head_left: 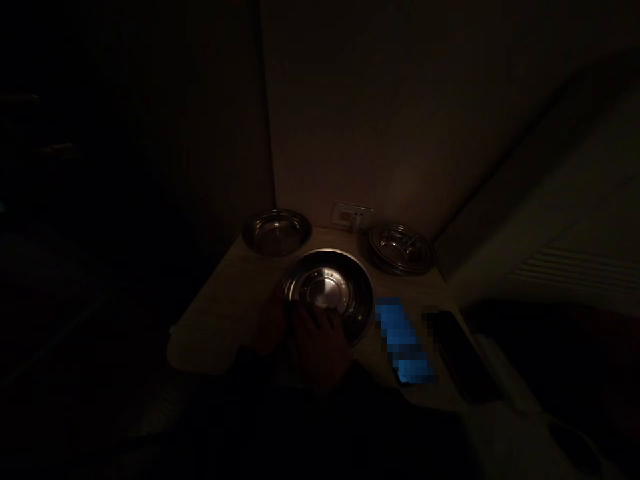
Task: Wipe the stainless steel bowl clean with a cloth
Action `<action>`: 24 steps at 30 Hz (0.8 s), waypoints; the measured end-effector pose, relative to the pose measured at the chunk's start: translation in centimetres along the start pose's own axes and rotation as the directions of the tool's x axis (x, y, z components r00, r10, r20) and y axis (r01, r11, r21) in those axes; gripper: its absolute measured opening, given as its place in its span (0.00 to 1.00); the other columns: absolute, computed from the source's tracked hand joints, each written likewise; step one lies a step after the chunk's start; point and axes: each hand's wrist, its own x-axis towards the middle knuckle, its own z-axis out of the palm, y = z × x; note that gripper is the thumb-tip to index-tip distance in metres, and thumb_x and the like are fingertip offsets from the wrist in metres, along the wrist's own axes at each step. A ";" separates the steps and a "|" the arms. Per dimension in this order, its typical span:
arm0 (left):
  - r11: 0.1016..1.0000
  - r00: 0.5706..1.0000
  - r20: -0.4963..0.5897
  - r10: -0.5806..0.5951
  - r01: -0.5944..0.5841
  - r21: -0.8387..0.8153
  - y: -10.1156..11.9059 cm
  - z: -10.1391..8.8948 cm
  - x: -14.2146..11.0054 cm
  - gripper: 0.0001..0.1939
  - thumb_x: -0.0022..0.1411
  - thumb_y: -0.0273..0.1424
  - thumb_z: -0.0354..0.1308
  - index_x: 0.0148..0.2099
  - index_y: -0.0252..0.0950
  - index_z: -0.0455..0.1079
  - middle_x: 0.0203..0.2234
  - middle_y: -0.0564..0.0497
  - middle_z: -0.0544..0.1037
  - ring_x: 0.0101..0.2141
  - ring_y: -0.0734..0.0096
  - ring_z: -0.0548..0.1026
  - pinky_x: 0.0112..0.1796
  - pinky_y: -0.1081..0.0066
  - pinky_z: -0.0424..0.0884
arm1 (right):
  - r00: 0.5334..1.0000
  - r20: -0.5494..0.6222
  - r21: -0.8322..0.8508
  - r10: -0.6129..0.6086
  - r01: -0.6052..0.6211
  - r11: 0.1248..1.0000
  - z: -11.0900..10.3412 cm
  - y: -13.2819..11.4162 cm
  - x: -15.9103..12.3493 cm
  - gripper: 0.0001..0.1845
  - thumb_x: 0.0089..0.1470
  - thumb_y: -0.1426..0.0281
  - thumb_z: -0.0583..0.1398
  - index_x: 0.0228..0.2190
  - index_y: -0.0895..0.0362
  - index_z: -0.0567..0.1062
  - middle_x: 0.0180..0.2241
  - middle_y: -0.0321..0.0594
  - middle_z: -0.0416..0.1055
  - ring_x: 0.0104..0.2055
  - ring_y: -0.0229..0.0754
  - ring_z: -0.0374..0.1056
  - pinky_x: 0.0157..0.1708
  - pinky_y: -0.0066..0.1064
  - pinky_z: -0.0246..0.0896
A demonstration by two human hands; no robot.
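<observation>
A steel bowl (357, 273) stands on a small wooden table in very dim light, and a bright reflection shows on its bottom. My right hand (323, 350) reaches over the near rim, its fingers pointing into the bowl with dark gaps between them. I make out nothing in those fingers. At the left side of the bowl is my left hand (270, 323), deep in shadow. Its fingers are too dark to make out, so whether it grips the rim is unclear.
A shallow steel dish (277, 233) lies at the back left, and stacked steel plates (400, 250) at the back right. A wall socket (353, 216) is behind. Right of the bowl are a lit, pixelated phone (405, 343) and a dark oblong object (465, 360). The tabletop (215, 320) ends at the left.
</observation>
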 end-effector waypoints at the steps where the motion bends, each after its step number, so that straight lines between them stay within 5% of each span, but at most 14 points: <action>1: 1.000 1.000 0.012 0.010 -0.010 -0.002 0.1 -0.1 0.0 0.17 0.60 0.28 0.43 0.47 0.32 0.68 0.41 0.42 0.77 0.43 0.58 0.75 0.48 0.59 0.69 | 1.000 0.008 0.002 -0.021 0.021 1.000 -0.2 0.3 -0.2 0.24 0.61 0.63 0.51 0.56 0.58 0.61 0.59 0.42 0.57 0.59 0.51 0.53 0.51 0.48 0.53; 8: 0.991 0.995 0.049 0.092 -0.087 -0.102 1.2 0.0 -0.4 0.19 0.63 0.31 0.42 0.52 0.34 0.65 0.47 0.45 0.75 0.48 0.62 0.72 0.50 0.63 0.67 | 0.985 0.122 -0.084 -0.125 0.135 0.987 -3.3 3.7 -3.4 0.18 0.58 0.70 0.54 0.50 0.56 0.70 0.52 0.42 0.68 0.54 0.49 0.59 0.53 0.47 0.50; 20: 0.996 0.996 -0.025 -0.083 0.083 -0.032 1.1 0.2 -0.1 0.18 0.62 0.29 0.42 0.47 0.29 0.69 0.41 0.40 0.77 0.42 0.57 0.75 0.46 0.60 0.70 | 0.997 0.057 0.007 -0.059 0.059 0.998 -1.1 1.4 -0.3 0.25 0.61 0.61 0.50 0.57 0.56 0.60 0.60 0.38 0.56 0.59 0.50 0.51 0.53 0.49 0.49; 24: 0.998 0.998 -0.025 0.065 -0.064 0.004 0.7 0.3 -0.2 0.20 0.59 0.29 0.47 0.53 0.29 0.66 0.48 0.41 0.74 0.49 0.58 0.71 0.51 0.61 0.66 | 0.986 0.137 -0.048 -0.092 0.100 0.994 -2.4 3.2 -1.7 0.21 0.61 0.61 0.50 0.53 0.55 0.66 0.57 0.38 0.62 0.58 0.51 0.54 0.53 0.49 0.49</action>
